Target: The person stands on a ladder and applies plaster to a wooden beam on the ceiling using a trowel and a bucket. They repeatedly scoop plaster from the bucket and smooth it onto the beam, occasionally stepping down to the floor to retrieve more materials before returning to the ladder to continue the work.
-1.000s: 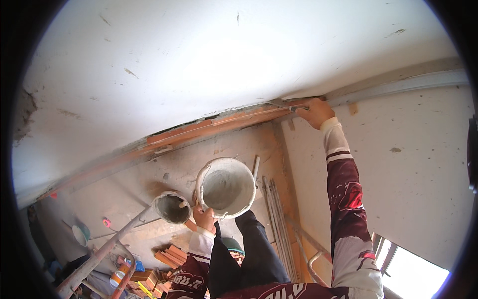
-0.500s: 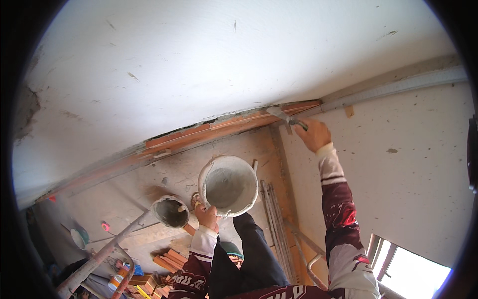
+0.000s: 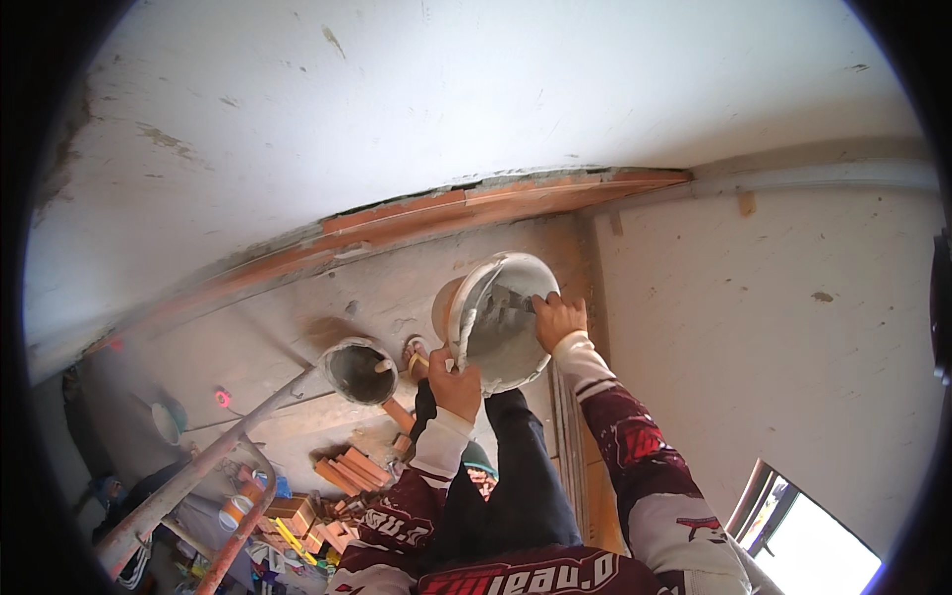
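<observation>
Our left hand (image 3: 456,385) clamps the bucket (image 3: 462,315) at its 7 o'clock, likely steadying it; our right hand (image 3: 560,320) curls at 3 o'clock, on what we cannot tell.

Bare, dusty grey-brown floor (image 3: 288,327) runs across the middle and into the lower left of the frame. Toward the lower middle, long orange bricks (image 3: 354,470) lie stacked side by side, with jumbled brick pieces (image 3: 332,535) just below. Farther left on it are a pink ring-shaped object (image 3: 222,397) and a white-and-teal bucket (image 3: 169,421), apparently tipped. A white-and-orange bucket (image 3: 235,513) stands near the bricks, partly hidden.
</observation>
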A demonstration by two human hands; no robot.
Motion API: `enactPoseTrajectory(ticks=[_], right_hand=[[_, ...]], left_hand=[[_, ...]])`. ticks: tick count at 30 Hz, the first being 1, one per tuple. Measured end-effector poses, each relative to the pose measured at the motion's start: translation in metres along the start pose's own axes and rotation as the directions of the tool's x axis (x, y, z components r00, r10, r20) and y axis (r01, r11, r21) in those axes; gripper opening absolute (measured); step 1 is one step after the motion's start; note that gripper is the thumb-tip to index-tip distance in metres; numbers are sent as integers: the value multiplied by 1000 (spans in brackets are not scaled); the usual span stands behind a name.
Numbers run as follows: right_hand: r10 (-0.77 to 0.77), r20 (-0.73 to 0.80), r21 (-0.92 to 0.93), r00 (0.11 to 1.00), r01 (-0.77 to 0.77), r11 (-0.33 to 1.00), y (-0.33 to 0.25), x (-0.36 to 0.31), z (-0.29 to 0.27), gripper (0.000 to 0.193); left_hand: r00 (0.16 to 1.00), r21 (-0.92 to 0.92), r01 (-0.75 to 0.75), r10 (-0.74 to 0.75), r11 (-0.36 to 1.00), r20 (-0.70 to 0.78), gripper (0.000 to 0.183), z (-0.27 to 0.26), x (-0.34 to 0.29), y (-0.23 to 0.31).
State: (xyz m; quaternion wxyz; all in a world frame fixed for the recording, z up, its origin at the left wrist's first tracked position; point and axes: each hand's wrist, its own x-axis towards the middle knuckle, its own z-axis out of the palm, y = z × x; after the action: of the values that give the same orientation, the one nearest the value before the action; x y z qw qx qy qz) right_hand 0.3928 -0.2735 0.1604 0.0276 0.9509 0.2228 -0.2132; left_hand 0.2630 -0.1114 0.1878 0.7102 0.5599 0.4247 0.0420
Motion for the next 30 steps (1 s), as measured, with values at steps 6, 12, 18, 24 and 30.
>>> enactPoseTrajectory(ticks=[6,12,18,24,30], right_hand=[[-50,15,163,999,47,986,-39,0,39,27],[-156,85,338,984,119,934,-74,-10,39,36],[-222,100,383,970,169,908,-93,-10,32,41],[-191,27,517,981,150,843,-81,-11,11,41],[-114,-99,547,988,150,824,-59,-12,-33,40]], left_hand=[[998,14,-17,17,1000,62,33,-24,-5,-5],[994,159,-105,107,982,-4,29,-43,-7,13],[995,149,-89,93,985,-21,27,-62,2,5],[997,-111,61,-67,992,-43,26,-74,19,-12],[980,-299,124,-164,946,-111,37,-63,31,-4]])
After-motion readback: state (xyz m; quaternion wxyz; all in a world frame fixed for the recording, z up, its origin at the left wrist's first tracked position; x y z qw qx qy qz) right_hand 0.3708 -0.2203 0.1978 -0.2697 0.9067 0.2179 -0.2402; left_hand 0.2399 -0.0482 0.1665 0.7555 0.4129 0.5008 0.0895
